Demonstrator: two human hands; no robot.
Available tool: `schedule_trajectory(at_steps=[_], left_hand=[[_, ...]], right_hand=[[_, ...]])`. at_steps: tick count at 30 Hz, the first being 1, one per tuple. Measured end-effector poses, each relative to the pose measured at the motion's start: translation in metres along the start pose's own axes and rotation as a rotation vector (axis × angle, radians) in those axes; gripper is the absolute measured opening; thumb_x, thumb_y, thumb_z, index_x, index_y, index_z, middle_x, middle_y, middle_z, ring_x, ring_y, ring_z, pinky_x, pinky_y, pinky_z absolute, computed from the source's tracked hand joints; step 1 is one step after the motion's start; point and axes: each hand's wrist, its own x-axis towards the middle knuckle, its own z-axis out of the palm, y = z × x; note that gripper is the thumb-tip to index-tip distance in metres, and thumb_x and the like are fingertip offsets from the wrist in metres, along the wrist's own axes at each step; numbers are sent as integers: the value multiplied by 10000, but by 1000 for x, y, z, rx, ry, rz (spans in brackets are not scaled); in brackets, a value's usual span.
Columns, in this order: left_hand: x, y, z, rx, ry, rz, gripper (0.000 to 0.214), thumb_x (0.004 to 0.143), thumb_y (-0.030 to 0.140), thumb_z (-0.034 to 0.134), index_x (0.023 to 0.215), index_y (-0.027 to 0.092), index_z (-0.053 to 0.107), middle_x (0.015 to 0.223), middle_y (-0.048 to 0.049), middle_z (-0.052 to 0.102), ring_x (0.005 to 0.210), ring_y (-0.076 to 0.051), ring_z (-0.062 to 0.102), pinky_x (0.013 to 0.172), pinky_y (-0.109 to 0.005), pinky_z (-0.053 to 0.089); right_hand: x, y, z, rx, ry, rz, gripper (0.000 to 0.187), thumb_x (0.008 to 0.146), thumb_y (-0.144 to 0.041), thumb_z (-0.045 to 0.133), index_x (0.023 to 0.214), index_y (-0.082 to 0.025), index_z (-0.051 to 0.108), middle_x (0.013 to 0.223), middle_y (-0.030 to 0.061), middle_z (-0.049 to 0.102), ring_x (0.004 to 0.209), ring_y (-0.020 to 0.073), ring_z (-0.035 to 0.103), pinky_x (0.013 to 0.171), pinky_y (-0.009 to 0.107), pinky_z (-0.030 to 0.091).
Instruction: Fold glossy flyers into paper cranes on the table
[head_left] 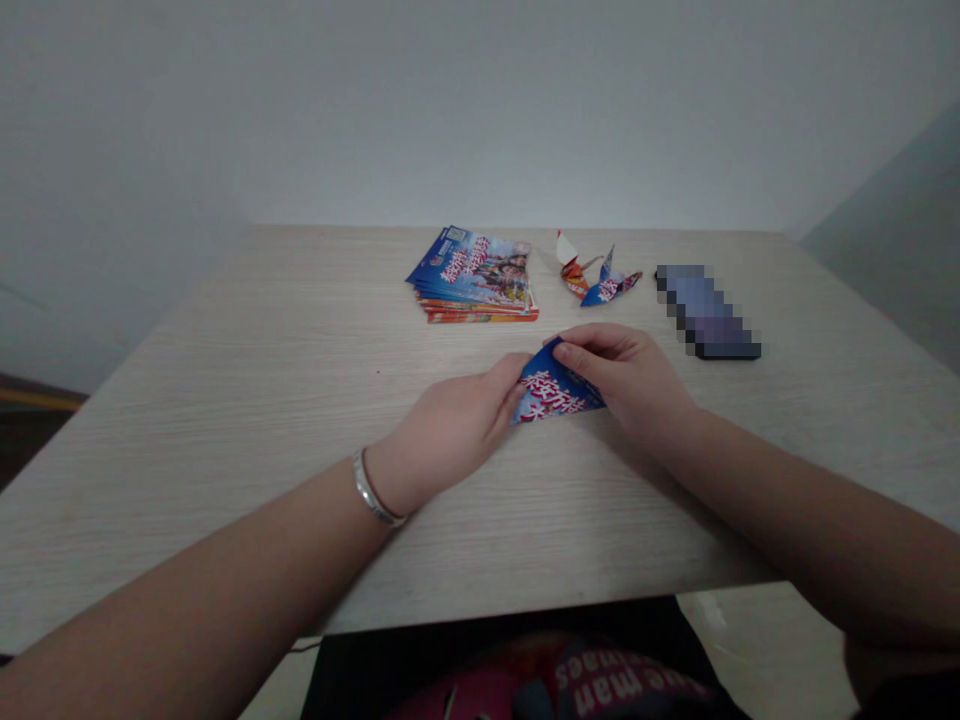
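Note:
Between my hands is a folded sheet of printed paper (553,396), blue with white and red lettering. My left hand (465,420) grips its left edge between thumb and fingers, and a silver bracelet (369,492) circles that wrist. At the paper's upper right, my right hand (626,375) pinches the top corner, thumb on the near side. Part of the paper's right side is hidden behind the right hand. Beyond the hands lies a fanned stack of similar printed sheets (476,270). Two folded paper cranes (602,291) sit to the right of that stack.
A phone (709,315), its screen blurred out, lies on the right of the pale wood-grain table (285,370). A plain wall (480,120) rises behind the table's far edge. The near table edge runs just in front of my lap.

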Motion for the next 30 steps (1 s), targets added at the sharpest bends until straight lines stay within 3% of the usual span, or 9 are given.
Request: schedule_trajectory(at_steps=[10, 15, 20, 26, 30], left_hand=[[2, 0, 0, -47, 19, -10, 364, 1033, 364, 321, 1257, 163, 525, 991, -109, 710, 809, -218, 679, 688, -326, 492], [5, -5, -5, -85, 22, -94, 405, 991, 501, 423, 880, 179, 642, 778, -40, 674, 636, -163, 572, 569, -283, 364], [8, -13, -5, -121, 41, -125, 404, 977, 400, 457, 678, 180, 617, 660, -13, 628, 585, -143, 520, 561, -281, 311], [5, -14, -8, -274, 139, -180, 443, 1024, 417, 336, 914, 164, 684, 834, -46, 711, 745, -178, 612, 682, -300, 430], [3, -9, -11, -217, 56, -94, 384, 949, 480, 509, 1126, 195, 697, 958, -53, 739, 807, -187, 636, 716, -300, 443]], right_hand=[[1, -2, 1, -50, 18, -4, 207, 722, -446, 753, 793, -253, 728, 798, 2, 716, 723, 166, 609, 677, 334, 503], [8, 0, -6, -117, 91, -28, 217, 752, -435, 719, 725, -226, 665, 661, -26, 600, 607, 126, 494, 590, 297, 404], [20, 1, -17, -313, 85, 40, 192, 766, -356, 701, 669, -207, 627, 558, -49, 522, 524, 108, 423, 540, 295, 338], [29, 6, -19, -379, 110, 135, 174, 764, -342, 686, 673, -203, 632, 559, -42, 541, 513, 113, 436, 530, 292, 317], [30, 3, -13, -423, 100, 138, 181, 760, -354, 671, 672, -202, 629, 546, -48, 520, 523, 119, 435, 553, 292, 326]])
